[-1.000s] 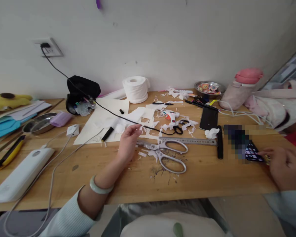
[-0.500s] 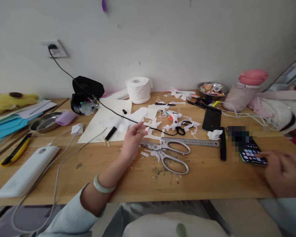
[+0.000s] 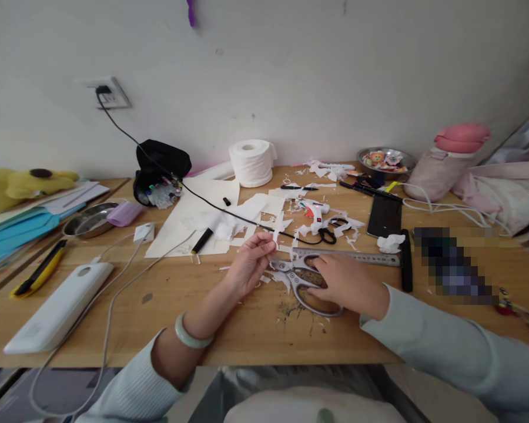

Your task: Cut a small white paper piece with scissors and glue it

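My left hand point(image 3: 253, 264) is over the middle of the desk, thumb and fingers pinched on a narrow white paper strip point(image 3: 277, 231) that sticks up from the fingertips. Just right of it, large grey scissors point(image 3: 293, 275) lie on the wood with blades toward that hand. My right hand point(image 3: 350, 282) is at their handles, its fingers and thumb around the loops and partly hiding them. A steel ruler point(image 3: 377, 257) runs behind the scissors, partly under the right hand. Paper scraps and dark crumbs surround the blades.
A black cable point(image 3: 220, 207) crosses from the wall socket to the desk's middle. Behind stand a tissue roll point(image 3: 252, 167), a white glue gun point(image 3: 320, 212) and a metal bowl point(image 3: 388, 167). A white power bank point(image 3: 59, 308) lies left; a blurred-out phone point(image 3: 456, 267) lies right.
My right hand has left the phone on the right and come to the scissors' handles. My left hand's fingers have closed into a pinch. The phone's screen is now pixelated.
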{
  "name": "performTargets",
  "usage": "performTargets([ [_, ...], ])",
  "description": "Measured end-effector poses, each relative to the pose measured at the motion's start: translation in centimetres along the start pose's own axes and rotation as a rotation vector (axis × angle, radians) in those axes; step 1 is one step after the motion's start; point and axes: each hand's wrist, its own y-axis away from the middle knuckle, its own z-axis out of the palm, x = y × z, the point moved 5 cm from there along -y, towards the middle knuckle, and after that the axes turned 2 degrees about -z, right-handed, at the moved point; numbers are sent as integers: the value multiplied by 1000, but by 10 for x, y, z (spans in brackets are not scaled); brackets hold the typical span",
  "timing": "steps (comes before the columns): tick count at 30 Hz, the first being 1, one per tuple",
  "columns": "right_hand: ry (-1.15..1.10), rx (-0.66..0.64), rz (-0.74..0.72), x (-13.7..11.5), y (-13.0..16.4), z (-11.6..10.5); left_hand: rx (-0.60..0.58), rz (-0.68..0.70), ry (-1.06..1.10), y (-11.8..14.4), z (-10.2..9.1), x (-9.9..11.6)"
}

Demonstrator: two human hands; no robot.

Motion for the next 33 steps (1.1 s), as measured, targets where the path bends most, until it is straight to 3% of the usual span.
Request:
performTargets([
  [11,-343,-18,203,23,-13,1,-28,192,-81,1,3,12],
  [13,-479,-16,256,31,-14,1,-8,227,-83,2,1,15],
  [18,-1065,-72,364,40,-16,11,16,264,-106,3,0,16],
  [21,-1266,-132,330,34,-14,17,7,248,-123,3,1,13],
  [27,-1733,-270,122,6,-6,18,-15,171,-200,4,3,8],
  [33,-1777,-161,132,0,-6,14,-34,166,-298,5,7,7],
])
